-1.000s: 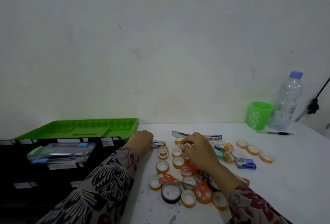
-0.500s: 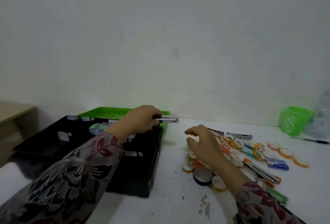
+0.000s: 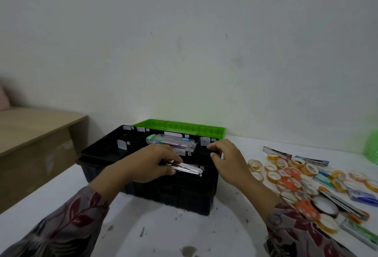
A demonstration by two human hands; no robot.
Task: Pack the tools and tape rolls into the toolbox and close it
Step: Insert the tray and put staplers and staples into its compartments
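The black toolbox (image 3: 176, 195) stands open on the white table, its green lid (image 3: 180, 128) tipped back behind it. A clear case (image 3: 171, 143) with coloured tools lies in its tray. My left hand (image 3: 151, 164) holds a silver stapler (image 3: 187, 167) over the front compartment of the tray. My right hand (image 3: 227, 158) hovers at the box's right rim, fingers curled, holding nothing that I can see. Several tape rolls (image 3: 274, 176), orange scissors (image 3: 290, 182) and more metal staplers (image 3: 277, 152) lie scattered to the right.
A large dark-rimmed tape roll (image 3: 325, 205) and a blue packet (image 3: 366, 196) lie near the right edge. A green cup (image 3: 372, 146) stands blurred at far right. A wooden desk (image 3: 34, 125) sits lower to the left. The wall is close behind.
My left hand carried the silver stapler from the pile across to the toolbox and lowered it over the tray. My right hand left the tape rolls and came to the box's right rim. The view swung left.
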